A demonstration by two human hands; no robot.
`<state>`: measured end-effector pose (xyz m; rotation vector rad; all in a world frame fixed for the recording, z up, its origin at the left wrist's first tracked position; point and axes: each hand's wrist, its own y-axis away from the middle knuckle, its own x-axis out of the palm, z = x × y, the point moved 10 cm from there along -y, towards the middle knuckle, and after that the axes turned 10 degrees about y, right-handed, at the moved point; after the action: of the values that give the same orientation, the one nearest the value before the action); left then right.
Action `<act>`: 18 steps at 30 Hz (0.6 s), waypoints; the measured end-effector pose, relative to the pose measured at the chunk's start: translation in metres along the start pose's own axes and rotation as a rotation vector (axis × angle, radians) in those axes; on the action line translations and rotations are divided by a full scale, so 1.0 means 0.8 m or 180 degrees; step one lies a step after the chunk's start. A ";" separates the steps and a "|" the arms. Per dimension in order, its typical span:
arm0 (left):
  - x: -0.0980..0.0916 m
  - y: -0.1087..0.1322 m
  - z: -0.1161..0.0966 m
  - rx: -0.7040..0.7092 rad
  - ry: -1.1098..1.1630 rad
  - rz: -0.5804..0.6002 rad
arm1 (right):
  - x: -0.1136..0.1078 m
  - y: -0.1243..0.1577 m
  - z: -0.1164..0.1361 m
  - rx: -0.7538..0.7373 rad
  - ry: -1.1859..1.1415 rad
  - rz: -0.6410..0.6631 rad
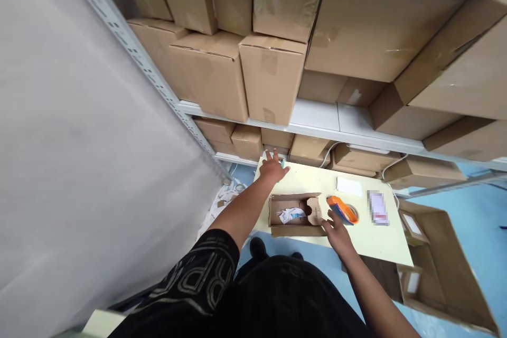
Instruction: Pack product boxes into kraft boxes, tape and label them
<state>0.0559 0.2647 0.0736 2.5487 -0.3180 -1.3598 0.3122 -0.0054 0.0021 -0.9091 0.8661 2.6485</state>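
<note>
An open cardboard box with crumpled white paper inside sits on a pale yellow table. My left hand reaches to the table's far left corner, fingers spread, touching a small teal-tipped object. My right hand rests at the box's right end, fingers open, just below an orange tape dispenser.
A white card and a printed slip lie on the table's right half. Metal shelves behind hold several brown cartons. A large open carton stands on the blue floor at right. A grey wall closes the left.
</note>
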 end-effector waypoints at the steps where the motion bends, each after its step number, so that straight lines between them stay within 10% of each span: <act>1: 0.009 -0.016 0.000 -0.0071 -0.0028 0.0074 | -0.001 0.007 -0.001 0.0042 -0.0018 -0.0049; 6: 0.012 -0.054 0.000 -0.0008 -0.0002 0.0060 | -0.023 0.032 -0.017 0.0217 0.0072 -0.0263; 10: -0.048 -0.044 0.017 0.0123 0.0447 -0.0281 | -0.044 0.035 -0.014 0.0182 0.0156 -0.0329; 14: -0.112 0.035 0.025 0.0759 0.1652 -0.0523 | -0.051 0.026 0.030 -0.0153 -0.0433 -0.0176; 18: -0.083 0.156 0.027 0.0958 0.2960 -0.0149 | -0.042 0.029 0.107 -0.0865 -0.1043 0.0332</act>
<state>-0.0082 0.1635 0.1522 3.0967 -0.2831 -0.0251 0.2877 0.0268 0.0881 -0.4653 0.4974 2.9390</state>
